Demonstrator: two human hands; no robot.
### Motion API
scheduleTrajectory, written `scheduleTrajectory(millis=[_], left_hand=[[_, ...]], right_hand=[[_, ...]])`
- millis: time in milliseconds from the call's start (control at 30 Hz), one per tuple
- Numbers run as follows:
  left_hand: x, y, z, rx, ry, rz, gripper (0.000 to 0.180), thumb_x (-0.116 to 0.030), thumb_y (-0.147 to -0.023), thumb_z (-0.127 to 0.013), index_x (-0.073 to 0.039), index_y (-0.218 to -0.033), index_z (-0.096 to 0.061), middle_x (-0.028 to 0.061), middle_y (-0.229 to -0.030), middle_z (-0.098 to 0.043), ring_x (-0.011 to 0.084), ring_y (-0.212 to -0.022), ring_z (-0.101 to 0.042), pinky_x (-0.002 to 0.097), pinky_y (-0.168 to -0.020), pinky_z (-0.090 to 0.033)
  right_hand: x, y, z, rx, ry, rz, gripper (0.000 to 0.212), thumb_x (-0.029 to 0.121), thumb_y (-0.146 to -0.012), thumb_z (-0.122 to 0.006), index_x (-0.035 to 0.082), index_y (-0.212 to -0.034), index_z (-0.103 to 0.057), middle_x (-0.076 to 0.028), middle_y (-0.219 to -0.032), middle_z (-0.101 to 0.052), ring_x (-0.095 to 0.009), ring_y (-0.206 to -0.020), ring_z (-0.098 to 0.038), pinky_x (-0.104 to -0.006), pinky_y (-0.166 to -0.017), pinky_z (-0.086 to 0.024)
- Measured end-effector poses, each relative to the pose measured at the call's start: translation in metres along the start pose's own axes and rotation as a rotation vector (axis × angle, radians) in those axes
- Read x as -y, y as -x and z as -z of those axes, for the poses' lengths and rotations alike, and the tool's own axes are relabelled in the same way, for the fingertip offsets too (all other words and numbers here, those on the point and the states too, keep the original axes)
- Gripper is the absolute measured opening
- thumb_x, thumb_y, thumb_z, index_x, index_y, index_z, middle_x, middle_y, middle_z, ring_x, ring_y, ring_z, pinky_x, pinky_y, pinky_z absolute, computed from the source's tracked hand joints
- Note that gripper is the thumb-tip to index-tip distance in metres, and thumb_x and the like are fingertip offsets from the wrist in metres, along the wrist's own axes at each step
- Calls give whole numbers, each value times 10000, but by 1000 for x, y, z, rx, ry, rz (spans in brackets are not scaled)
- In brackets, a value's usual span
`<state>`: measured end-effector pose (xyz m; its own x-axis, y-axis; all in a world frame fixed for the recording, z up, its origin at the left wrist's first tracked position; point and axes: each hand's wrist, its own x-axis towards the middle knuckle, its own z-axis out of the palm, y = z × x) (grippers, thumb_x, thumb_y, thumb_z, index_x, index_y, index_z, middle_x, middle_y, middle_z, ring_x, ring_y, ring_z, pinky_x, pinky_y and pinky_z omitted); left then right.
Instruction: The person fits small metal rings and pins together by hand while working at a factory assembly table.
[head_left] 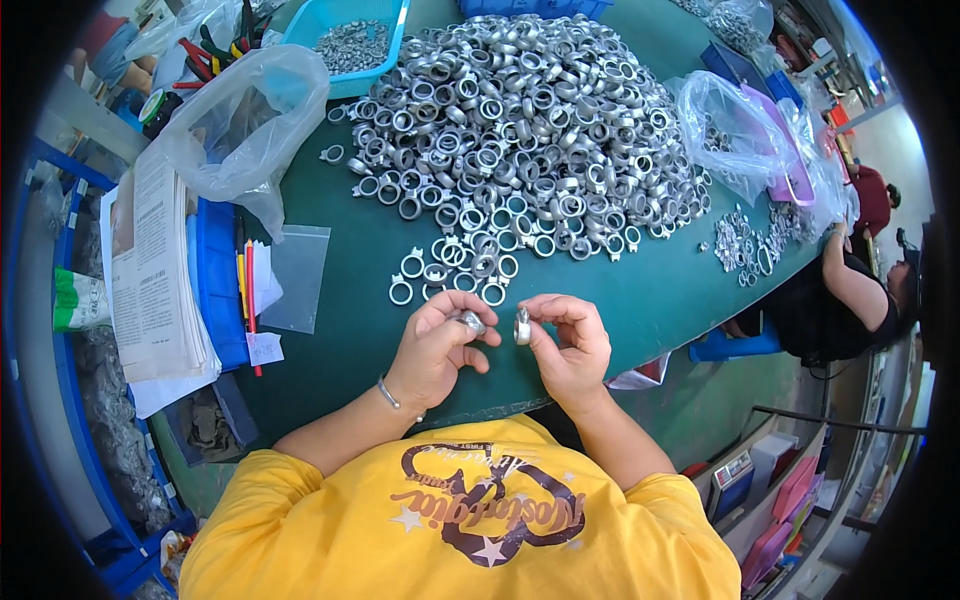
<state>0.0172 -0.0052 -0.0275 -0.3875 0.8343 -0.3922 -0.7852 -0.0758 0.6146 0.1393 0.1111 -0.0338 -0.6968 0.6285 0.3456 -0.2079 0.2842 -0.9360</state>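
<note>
Below the pile of rings (520, 130), the left hand (435, 350) pinches one metal ring (471, 321); the right hand (572, 345) pinches another ring (522, 326).

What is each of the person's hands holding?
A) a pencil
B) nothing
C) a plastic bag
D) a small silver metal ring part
D: the left hand and the right hand each pinch a small silver metal ring part above the green table.
</note>
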Motion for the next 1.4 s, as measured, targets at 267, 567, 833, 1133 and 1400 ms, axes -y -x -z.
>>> scheduleTrajectory(millis=[267, 567, 833, 1133, 1400], left_hand=[[7, 3, -4, 53, -688, -306, 156, -18, -715, -726, -17, -831, -622, 17, -817, -587, 55, -667, -513, 171, -525, -388], [7, 5, -5, 63, -900, -557, 125, -10, -719, -716, -29, -815, -638, -7, -798, -574, 47, -655, -488, 178, -573, -379], [2, 5, -7, -37, -420, -105, 122, -46, -809, -640, -12, -902, -569, 39, -740, -580, 74, -526, -504, 163, -420, -366], [1, 4, -5, 17, -173, 73, 119, -91, -863, -586, 19, -908, -578, 98, -785, -616, 93, -530, -541, 171, -395, -394], [5, 4, -6, 21, -156, -50, 126, -92, -869, -579, 12, -940, -587, 75, -780, -603, 90, -561, -554, 175, -424, -425]], right_hand=[[0, -1, -5, -14, 139, 186, 279, -134, -677, -642, 5, -894, -534, -119, -867, -619, -226, -797, -614, -284, -682, -500], [-2, -4, 16, 203, -482, -574, 186, -47, -852, -536, -35, -1037, -532, -97, -982, -583, -136, -838, -578, -249, -759, -484], [-8, 0, 12, 165, -773, -358, 305, -100, -772, -608, -14, -1051, -520, -158, -1117, -542, -198, -1012, -554, -319, -885, -465], [-3, 3, 5, 126, -620, -236, 296, -111, -784, -587, -31, -1057, -508, -173, -1120, -531, -208, -1035, -550, -328, -886, -468], [2, 5, 5, 24, -360, -504, 146, 7, -835, -602, -27, -971, -563, -92, -822, -628, -120, -670, -611, -220, -589, -508]])
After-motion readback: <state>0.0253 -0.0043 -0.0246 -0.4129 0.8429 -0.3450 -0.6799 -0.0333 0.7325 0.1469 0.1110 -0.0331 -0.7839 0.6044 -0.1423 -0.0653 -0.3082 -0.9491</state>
